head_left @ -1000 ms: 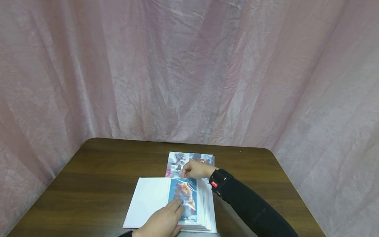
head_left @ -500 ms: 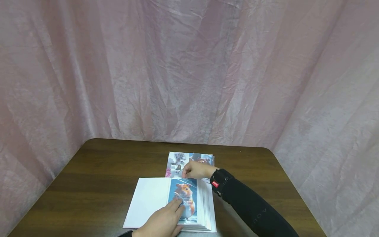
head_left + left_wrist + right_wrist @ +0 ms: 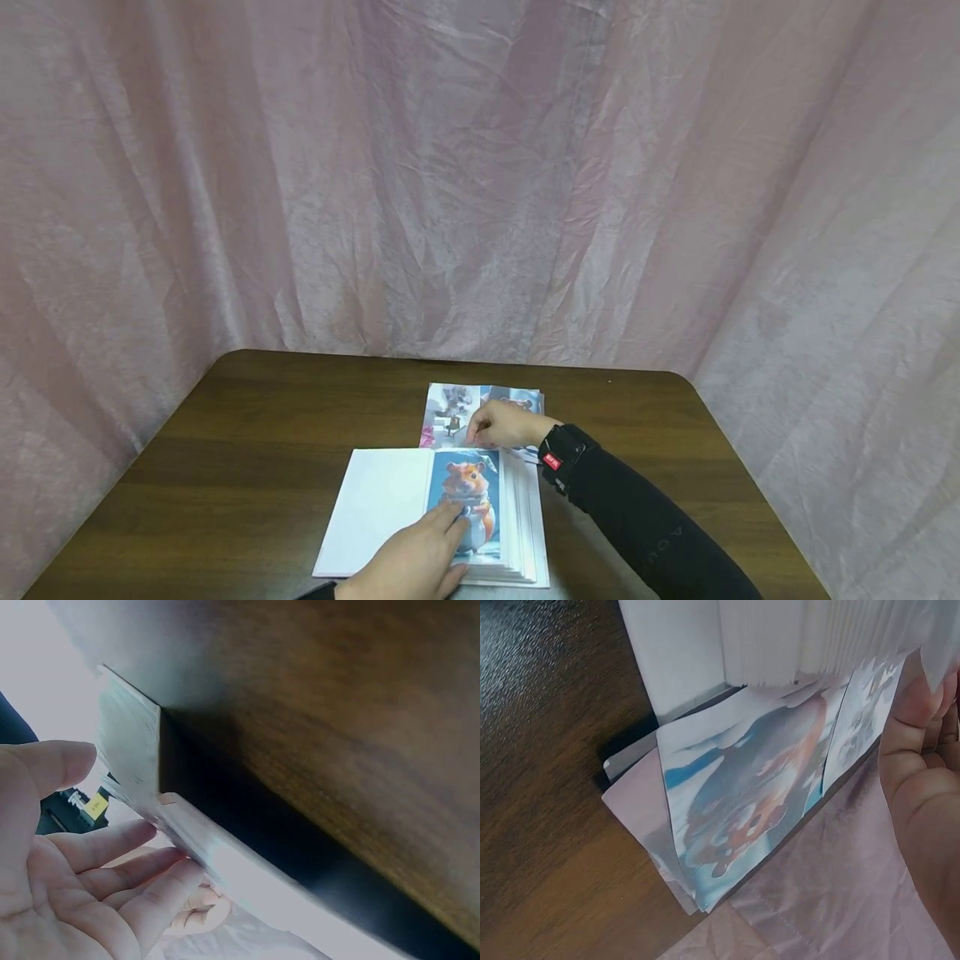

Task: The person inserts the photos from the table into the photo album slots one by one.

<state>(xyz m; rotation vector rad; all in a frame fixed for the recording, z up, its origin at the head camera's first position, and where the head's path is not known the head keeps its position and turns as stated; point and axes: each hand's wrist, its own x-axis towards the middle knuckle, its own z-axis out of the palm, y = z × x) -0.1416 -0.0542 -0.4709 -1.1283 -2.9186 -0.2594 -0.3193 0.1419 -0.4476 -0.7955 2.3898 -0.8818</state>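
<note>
An open white album [image 3: 375, 508] lies on the dark wooden table [image 3: 262, 433]. Its right page holds a hamster photo [image 3: 467, 492]. My left hand [image 3: 420, 558] lies flat, its straight fingers pressing the lower part of that photo; in the left wrist view the left hand [image 3: 82, 877] touches the album's edge [image 3: 195, 840]. My right hand [image 3: 504, 425] hovers just past the album's top edge, curled fingers on a small pile of loose photos [image 3: 450, 408]. The right wrist view shows the loose photos [image 3: 750, 802] beside the fanned album pages [image 3: 795, 637], with the right hand [image 3: 930, 787] at their side. Any pinch is hidden.
A crinkled pink curtain [image 3: 450, 167] hangs around the back and both sides of the table. A black sleeve with a wrist-worn camera [image 3: 558, 457] covers the right forearm. Bare wood shows to the left of the album.
My right hand has moved slightly away from the album's top edge onto the loose photos. The hamster photo's sleeve now lies flat. The left hand has stayed in place.
</note>
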